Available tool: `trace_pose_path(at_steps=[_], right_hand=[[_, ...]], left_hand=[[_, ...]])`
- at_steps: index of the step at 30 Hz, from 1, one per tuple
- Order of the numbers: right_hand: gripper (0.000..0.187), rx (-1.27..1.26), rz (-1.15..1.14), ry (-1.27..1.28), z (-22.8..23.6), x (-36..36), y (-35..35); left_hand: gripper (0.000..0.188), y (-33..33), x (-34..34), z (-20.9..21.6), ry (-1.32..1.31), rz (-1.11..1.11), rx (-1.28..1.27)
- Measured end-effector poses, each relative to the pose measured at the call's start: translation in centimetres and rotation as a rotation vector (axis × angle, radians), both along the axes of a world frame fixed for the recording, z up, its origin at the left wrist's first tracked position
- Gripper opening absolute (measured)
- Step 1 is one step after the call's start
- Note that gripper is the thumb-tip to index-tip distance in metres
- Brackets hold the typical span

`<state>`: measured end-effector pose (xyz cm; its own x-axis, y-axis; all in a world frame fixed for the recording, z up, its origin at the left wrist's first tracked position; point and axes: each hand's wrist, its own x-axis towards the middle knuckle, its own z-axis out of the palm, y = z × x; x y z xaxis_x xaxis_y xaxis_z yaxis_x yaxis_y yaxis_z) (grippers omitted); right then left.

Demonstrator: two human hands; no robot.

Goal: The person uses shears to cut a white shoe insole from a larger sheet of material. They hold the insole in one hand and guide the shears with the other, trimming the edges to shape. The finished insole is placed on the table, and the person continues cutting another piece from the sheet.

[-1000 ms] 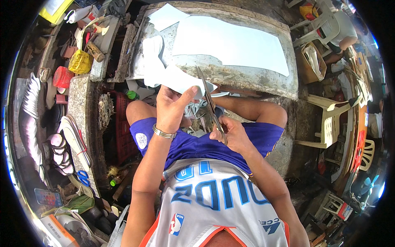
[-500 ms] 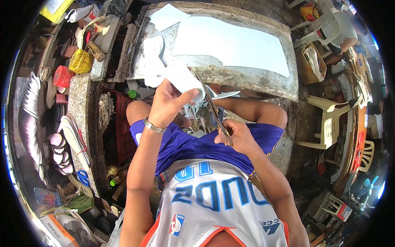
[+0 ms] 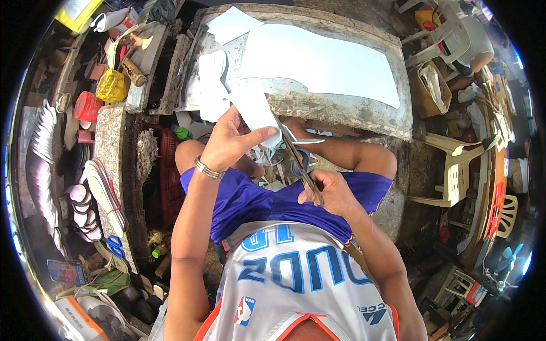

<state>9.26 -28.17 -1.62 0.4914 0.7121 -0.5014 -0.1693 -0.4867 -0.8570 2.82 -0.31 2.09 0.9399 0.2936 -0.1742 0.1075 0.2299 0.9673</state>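
Observation:
My left hand (image 3: 228,139) pinches a white sole-shaped sheet piece (image 3: 255,108), thumb on top near its rounded lower end. Closed around the handles of a pair of large scissors (image 3: 293,149) is my right hand (image 3: 325,192). The blades lie along the right edge of the piece, and a narrow white strip (image 3: 307,141) sticks out to the right beyond them. More white sole-shaped pieces (image 3: 212,77) lie on the low worktable (image 3: 347,113), just beyond my left hand. White offcuts (image 3: 267,154) are heaped below the blades, between my legs.
A large white sheet (image 3: 318,59) and a smaller one (image 3: 233,24) lie on the worktable. To the left, a cluttered bench holds sandal soles (image 3: 103,193), blue-handled scissors (image 3: 115,245) and a phone (image 3: 65,271). Plastic chairs (image 3: 455,176) and a cardboard box (image 3: 429,85) stand at right.
The white piece has turned slightly and shows flatter. My left wrist has shifted a little left and up; my right hand and the scissors have moved slightly toward me.

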Motion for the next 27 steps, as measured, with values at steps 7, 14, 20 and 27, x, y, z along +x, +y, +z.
trace_pose_path(at_steps=[7, 14, 20, 27], right_hand=[[0.046, 0.037, 0.014, -0.064, 0.0, -0.2, 0.0], [0.042, 0.029, -0.007, 0.015, 0.2, -0.5, 0.0], [0.044, 0.005, -0.015, -0.011, 0.3, -1.0, -0.2], [0.051, 0.007, -0.002, 0.041, -0.7, -2.1, -0.4]], left_hand=[[0.06, 0.4, -0.1, -0.2, -0.003, -0.035, 0.001], [0.07, 0.5, 0.0, -0.7, -0.069, -0.057, -0.002], [0.061, 1.0, -0.1, -0.5, -0.028, -0.025, 0.022], [0.033, 1.8, 0.4, -0.9, -0.017, 0.184, -0.16]])
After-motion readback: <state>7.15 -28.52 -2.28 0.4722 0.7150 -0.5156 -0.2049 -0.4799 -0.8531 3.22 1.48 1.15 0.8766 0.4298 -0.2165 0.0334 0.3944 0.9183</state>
